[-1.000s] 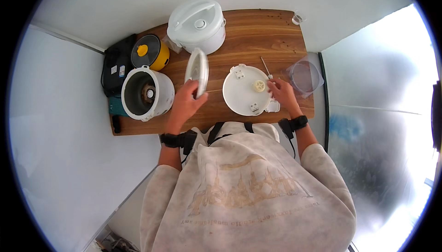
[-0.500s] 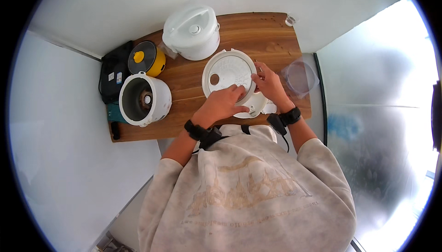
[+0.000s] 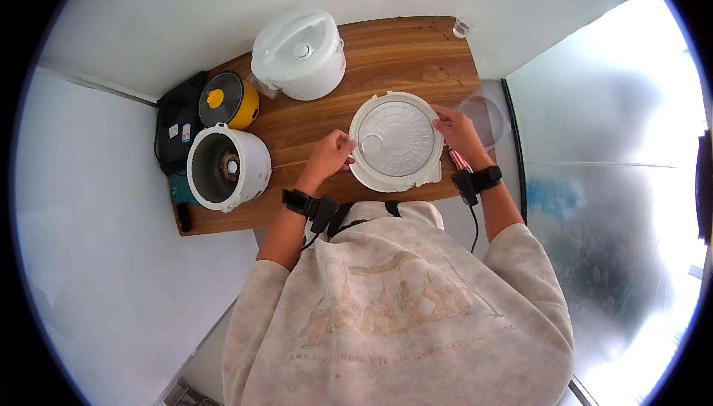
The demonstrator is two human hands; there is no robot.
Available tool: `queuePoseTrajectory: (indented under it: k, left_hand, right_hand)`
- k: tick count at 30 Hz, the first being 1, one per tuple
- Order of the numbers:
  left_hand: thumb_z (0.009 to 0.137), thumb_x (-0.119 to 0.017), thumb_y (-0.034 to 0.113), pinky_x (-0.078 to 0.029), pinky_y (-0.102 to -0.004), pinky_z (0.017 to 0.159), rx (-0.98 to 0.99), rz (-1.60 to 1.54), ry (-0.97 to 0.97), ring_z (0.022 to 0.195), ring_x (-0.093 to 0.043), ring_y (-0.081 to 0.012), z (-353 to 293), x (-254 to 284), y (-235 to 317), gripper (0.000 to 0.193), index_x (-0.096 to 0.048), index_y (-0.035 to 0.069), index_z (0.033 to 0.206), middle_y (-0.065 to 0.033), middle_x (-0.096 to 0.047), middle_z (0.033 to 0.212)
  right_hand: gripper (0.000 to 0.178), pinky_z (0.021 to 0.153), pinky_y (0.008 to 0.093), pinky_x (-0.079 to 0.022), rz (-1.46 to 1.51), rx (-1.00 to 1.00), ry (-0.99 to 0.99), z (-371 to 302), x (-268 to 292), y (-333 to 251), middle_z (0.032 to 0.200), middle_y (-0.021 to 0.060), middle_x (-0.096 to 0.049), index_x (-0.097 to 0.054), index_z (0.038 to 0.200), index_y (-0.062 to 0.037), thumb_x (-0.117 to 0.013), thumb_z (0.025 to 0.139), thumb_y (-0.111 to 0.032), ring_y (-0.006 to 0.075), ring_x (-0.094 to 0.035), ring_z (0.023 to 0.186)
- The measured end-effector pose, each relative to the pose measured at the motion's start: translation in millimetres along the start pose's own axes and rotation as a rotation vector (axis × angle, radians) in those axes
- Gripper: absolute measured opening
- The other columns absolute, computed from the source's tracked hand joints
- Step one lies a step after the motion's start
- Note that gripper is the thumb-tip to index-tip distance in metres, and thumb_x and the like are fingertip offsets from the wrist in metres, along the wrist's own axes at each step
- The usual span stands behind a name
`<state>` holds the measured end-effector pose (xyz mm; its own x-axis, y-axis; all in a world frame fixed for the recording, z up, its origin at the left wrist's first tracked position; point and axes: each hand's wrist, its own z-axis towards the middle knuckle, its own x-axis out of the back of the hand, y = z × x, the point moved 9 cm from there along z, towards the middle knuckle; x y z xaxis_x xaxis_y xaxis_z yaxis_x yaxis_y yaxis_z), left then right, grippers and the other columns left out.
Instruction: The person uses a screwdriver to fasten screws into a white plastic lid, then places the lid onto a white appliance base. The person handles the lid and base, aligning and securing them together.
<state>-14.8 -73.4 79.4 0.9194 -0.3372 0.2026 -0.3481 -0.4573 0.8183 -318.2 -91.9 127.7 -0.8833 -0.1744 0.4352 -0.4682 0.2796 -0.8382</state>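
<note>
A white round rice cooker lid [image 3: 397, 142], with a ribbed translucent inner disc and a small circle in its left half, is between my hands near the table's front edge. The fingers of my left hand [image 3: 329, 157] are curled against its left rim. My right hand [image 3: 457, 131] pinches the rim at the upper right, thumb and fingers closed on it. Just under my right hand, beside the lid, lies a red-and-white striped object [image 3: 458, 159], partly hidden by my wrist.
An open white rice cooker body [image 3: 256, 165] stands at left. Behind it are a yellow pot [image 3: 243, 111] with a dark lid and a black case [image 3: 172, 150]. A lidded white rice cooker [image 3: 308, 79] is at the back. A clear plastic container [image 3: 488, 116] and a small clear cup [image 3: 460, 30] stand at right.
The lid has shifted right and nearer, covering the white piece below; its hole no longer shows wood. My left hand moved from on top of it to its left rim. The striped object now shows.
</note>
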Motion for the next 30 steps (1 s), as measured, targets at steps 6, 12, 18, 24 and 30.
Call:
queuePoseTrajectory:
  k: [6,12,18,24,30]
  left_hand:
    - [0.091,-0.066,0.010,-0.057,-0.0266,0.053,0.016,0.094,-0.019,0.066,-0.070,-0.0153,8.2,-7.4,-21.1,0.016,-0.058,-0.004,0.096,-0.0120,-0.067,0.081]
    - [0.091,-0.066,0.010,-0.058,-0.0286,0.054,0.048,0.005,-0.032,0.067,-0.069,-0.0156,19.4,-10.5,-56.8,0.019,-0.056,-0.003,0.100,-0.0110,-0.066,0.082]
    - [0.093,-0.065,0.014,-0.057,-0.0285,0.060,0.103,-0.037,0.008,0.072,-0.065,-0.0132,19.3,1.2,-69.6,0.020,-0.057,0.001,0.106,-0.0071,-0.065,0.091]
    - [0.101,-0.052,0.028,-0.056,-0.0335,0.077,0.155,-0.259,-0.027,0.090,-0.064,-0.0145,14.2,24.4,-63.0,0.028,-0.057,0.007,0.119,-0.0056,-0.064,0.108]
    - [0.104,-0.042,0.040,-0.047,-0.0393,0.101,-0.026,-0.649,-0.010,0.119,-0.057,-0.0237,-21.4,41.8,-1.7,0.047,-0.047,0.007,0.136,-0.0089,-0.058,0.129]
  right_hand:
    - [0.039,0.082,0.0397,-0.053,-0.200,0.080,0.006,10.8,-15.9,15.9,0.097,0.0200,-0.071,-0.062,0.127,-0.0091,-0.062,0.088,-0.013,0.0345,-0.068,0.090]
    - [0.039,0.081,0.0407,-0.052,-0.152,-0.003,-0.050,13.3,-26.0,26.3,0.096,0.0207,-0.069,-0.063,0.126,-0.0088,-0.063,0.087,-0.014,0.0360,-0.068,0.090]
    - [0.042,0.075,0.0356,-0.054,-0.074,0.043,-0.075,6.7,-31.8,10.5,0.094,0.0143,-0.070,-0.061,0.129,-0.0057,-0.066,0.088,-0.015,0.0254,-0.067,0.082]
    - [0.055,0.068,0.0270,-0.053,0.176,0.261,-0.256,-37.8,-52.0,-86.1,0.104,0.0067,-0.065,-0.054,0.135,-0.0098,-0.074,0.083,-0.012,0.0122,-0.062,0.080]
    - [0.056,0.078,0.0362,-0.054,0.133,0.529,-0.346,-76.9,-100.2,-153.4,0.106,0.0117,-0.064,-0.054,0.129,-0.0114,-0.074,0.077,-0.009,0.0268,-0.066,0.087]
